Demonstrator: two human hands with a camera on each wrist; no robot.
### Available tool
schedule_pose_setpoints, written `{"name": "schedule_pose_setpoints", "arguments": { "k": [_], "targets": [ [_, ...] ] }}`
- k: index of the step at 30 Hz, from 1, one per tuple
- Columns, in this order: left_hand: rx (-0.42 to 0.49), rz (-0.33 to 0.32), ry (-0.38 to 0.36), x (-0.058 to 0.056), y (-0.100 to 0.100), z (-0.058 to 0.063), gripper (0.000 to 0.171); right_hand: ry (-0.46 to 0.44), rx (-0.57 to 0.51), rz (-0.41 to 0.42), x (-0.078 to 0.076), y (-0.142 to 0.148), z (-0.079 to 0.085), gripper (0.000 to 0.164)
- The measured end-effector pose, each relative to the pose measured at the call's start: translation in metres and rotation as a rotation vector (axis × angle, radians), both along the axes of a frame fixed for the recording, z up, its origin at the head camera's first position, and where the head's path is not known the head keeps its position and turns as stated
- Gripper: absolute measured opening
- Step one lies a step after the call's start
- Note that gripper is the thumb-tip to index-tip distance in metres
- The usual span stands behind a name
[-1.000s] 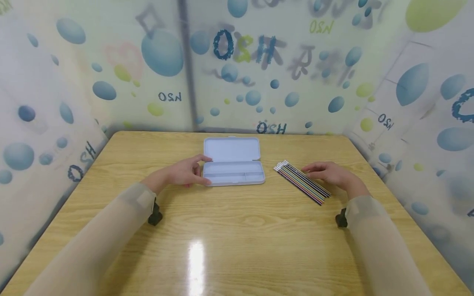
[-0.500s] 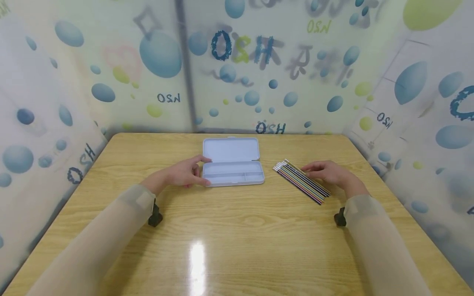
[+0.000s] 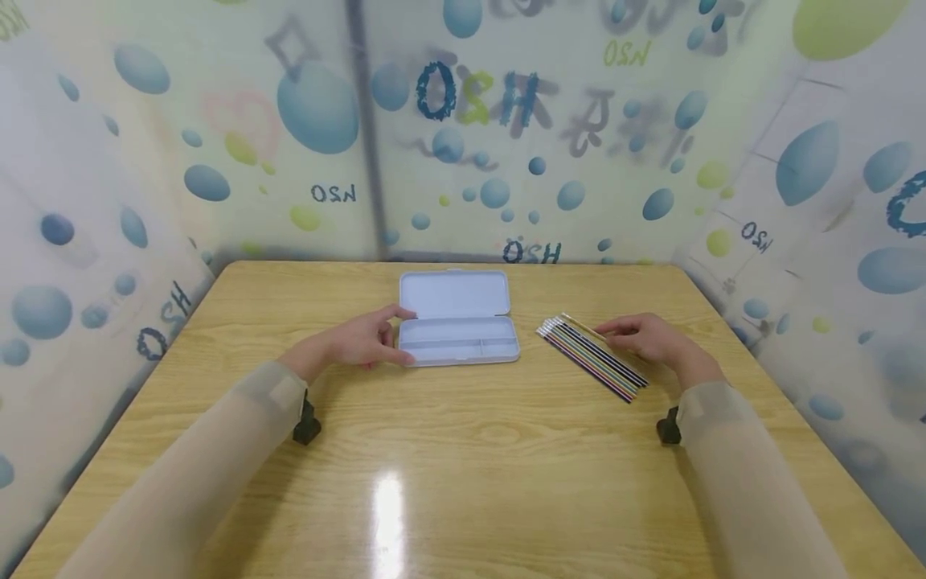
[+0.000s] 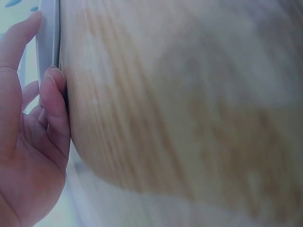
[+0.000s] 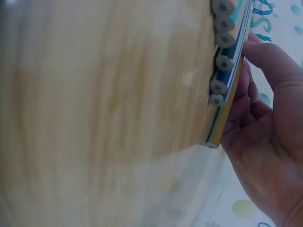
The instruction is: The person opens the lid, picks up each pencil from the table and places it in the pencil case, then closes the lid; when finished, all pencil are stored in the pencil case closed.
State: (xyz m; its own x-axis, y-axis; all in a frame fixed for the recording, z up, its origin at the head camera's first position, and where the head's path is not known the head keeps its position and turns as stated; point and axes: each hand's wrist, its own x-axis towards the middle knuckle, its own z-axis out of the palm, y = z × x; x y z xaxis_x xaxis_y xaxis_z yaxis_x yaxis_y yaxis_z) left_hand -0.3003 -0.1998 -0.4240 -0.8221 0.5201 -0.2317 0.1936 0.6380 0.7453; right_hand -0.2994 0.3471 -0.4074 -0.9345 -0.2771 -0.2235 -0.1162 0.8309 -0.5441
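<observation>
An open pale-blue pencil case point(image 3: 457, 328) lies on the table, its lid point(image 3: 454, 293) folded back. Thumb and fingers of my left hand point(image 3: 362, 336) span the case's left end and hold it; in the left wrist view its edge point(image 4: 49, 42) shows beside the fingers. To the right of the case, several pencils point(image 3: 593, 359) lie side by side on a slant. My right hand point(image 3: 647, 336) pinches a yellow pencil point(image 3: 576, 322) at the row's far side. The right wrist view shows that yellow pencil point(image 5: 223, 118) next to the other pencils' ends point(image 5: 220, 87); some fingertips are hidden behind it.
The wood-grain table point(image 3: 470, 466) carries a bright light reflection near the front. Patterned wall sheets point(image 3: 463, 161) close off the back and both sides. A small black device point(image 3: 669, 426) hangs at each wrist.
The yellow pencil has come slightly apart from the row, drawn to the right by my right hand. My left hand stays at the case's left end.
</observation>
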Motion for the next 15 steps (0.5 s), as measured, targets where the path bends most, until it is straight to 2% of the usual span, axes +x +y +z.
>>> {"name": "schedule_pose_setpoints", "arguments": {
  "k": [8,15],
  "targets": [
    [-0.006,-0.001,0.004,0.0021,0.0011,-0.0007,0.091,0.006,0.009,0.015,0.0012,-0.0029,0.0028,0.038],
    [-0.011,-0.003,0.013,0.0043,0.0012,0.0026,0.091,0.058,0.028,0.012,-0.001,-0.0006,0.0005,0.035]
  ]
}}
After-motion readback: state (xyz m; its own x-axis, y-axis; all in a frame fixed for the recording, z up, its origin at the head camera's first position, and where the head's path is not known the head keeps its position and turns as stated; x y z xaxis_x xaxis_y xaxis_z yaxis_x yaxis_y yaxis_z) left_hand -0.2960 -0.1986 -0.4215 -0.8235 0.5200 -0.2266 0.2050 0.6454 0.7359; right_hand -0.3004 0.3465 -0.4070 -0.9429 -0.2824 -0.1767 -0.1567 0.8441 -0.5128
